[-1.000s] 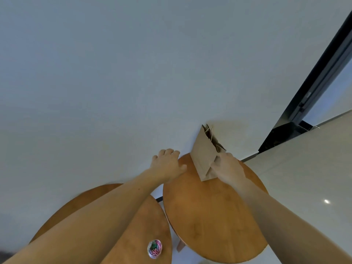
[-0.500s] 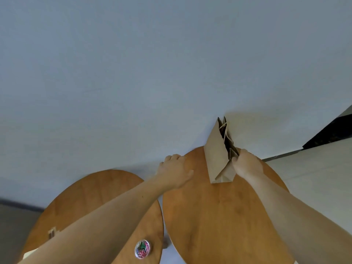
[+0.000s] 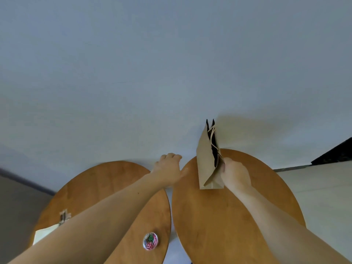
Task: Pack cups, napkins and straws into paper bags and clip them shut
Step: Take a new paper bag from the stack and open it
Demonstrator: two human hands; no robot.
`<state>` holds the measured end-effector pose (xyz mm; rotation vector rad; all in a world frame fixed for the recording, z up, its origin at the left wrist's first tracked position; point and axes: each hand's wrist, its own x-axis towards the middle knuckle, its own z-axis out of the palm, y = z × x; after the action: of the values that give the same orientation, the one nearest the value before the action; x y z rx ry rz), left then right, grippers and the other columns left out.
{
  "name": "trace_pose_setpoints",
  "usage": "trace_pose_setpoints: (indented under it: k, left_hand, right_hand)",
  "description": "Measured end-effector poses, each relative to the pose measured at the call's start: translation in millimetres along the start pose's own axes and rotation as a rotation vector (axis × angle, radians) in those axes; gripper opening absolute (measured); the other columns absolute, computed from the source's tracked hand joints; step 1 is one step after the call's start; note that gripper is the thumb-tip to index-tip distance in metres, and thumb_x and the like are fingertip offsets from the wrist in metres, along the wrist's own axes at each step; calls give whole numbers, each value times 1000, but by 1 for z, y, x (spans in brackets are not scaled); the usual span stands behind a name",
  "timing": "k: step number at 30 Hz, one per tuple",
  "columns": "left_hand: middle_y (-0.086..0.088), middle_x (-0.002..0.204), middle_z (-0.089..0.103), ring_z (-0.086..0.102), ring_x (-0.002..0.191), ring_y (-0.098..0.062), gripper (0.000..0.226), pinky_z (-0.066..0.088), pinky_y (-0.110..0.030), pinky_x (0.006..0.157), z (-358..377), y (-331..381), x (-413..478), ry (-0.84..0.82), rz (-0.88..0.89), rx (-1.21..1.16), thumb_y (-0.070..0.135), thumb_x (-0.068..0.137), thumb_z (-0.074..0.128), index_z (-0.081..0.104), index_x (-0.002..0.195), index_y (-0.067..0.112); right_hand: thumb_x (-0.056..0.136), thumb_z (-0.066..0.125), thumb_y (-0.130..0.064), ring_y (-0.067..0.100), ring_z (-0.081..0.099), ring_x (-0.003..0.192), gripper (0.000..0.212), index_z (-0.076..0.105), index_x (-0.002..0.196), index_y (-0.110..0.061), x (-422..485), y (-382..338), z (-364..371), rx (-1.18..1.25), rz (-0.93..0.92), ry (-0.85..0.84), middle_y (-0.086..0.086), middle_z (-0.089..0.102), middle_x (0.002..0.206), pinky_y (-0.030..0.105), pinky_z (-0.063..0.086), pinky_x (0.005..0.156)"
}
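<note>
Head view gives me a brown paper bag (image 3: 206,161) with twine handles, standing upright at 12 o'clock on the right round wooden table (image 3: 228,216), its mouth open and dark inside. My right hand (image 3: 235,173) grasps the bag's right wall, fingers curled into it. My left hand (image 3: 168,168) sits at the bag's 9 o'clock, thumb by that table's rim, fingers bent away; I cannot tell whether they grip anything. On the left round wooden table (image 3: 106,187), a clear round tub of coloured paper clips (image 3: 150,241) lies at 5 o'clock.
</note>
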<state>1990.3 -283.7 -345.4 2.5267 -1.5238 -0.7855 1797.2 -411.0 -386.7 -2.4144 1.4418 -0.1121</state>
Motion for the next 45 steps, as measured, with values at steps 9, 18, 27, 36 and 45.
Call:
trace_pose_setpoints:
  k: [9, 18, 27, 36, 45]
  left_hand:
    - [-7, 148, 42, 35, 137, -29, 62, 36, -43, 109, -18, -123, -90, 61, -125, -147, 49, 93, 47, 39, 147, 19]
    - [-11, 148, 42, 38, 135, -31, 65, 39, -46, 108, -15, -257, -183, 77, -285, -206, 49, 93, 44, 37, 148, 14]
    - [-9, 144, 47, 46, 128, -30, 73, 42, -45, 105, 37, -312, -214, 6, -400, -263, 65, 88, 41, 38, 146, 20]
    - [-2, 110, 65, 65, 92, -19, 70, 58, -37, 83, 57, -312, -208, -19, -529, -451, 66, 79, 54, 45, 131, 21]
    - [5, 74, 65, 67, 60, -9, 22, 54, -20, 54, 48, -317, -186, 71, -761, -350, 41, 97, 51, 59, 86, 24]
  right_hand:
    - [98, 43, -15, 25, 64, 70, 20, 63, 98, -9, -72, -157, 31, 53, -205, -73, 7, 65, 77, 34, 48, 56]
    - [98, 43, -16, 21, 54, 65, 19, 60, 96, -10, -143, -286, 104, 23, -361, -128, -2, 50, 67, 25, 32, 52]
    - [99, 43, -27, 18, 66, 84, 20, 60, 105, -18, -205, -317, 159, 40, -361, -377, 1, 67, 93, 27, 53, 70]
    - [82, 45, -67, 14, 65, 78, 56, 55, 118, -25, -173, -336, 150, 2, -404, -490, -10, 67, 86, 28, 49, 62]
    - [95, 58, -38, 11, 61, 73, 18, 53, 104, -24, -129, -350, 158, -16, -308, -464, -7, 63, 88, 23, 48, 54]
